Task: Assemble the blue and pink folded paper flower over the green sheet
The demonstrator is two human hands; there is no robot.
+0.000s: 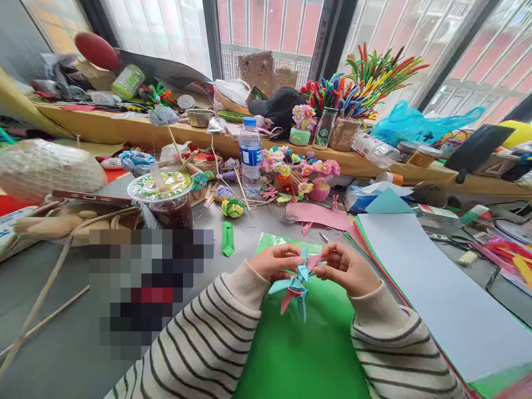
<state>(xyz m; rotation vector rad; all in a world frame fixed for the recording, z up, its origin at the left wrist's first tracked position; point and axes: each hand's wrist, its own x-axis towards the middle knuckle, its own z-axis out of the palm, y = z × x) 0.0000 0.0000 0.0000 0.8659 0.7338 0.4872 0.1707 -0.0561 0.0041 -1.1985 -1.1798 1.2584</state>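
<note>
Between my two hands is a folded paper flower [296, 288] with pointed light-blue and pink petals. My left hand [277, 261] pinches it from the left, fingers closed at its upper blue part. On the other side, my right hand [346, 269] has thumb and fingertips closed on a pink and blue petal near the top. The flower is above a glossy green sheet [307, 349] on the grey table. A folded green paper strip [228, 239] lies to the left, beyond my left sleeve.
A stack of coloured paper [440, 288] lies at the right. A lidded drink cup [162, 194] and a water bottle [250, 158] stand at the back left and middle. Behind them, crocheted-looking flowers [303, 172] and a cluttered wooden ledge [208, 133] line the window. Part of the left is pixelated.
</note>
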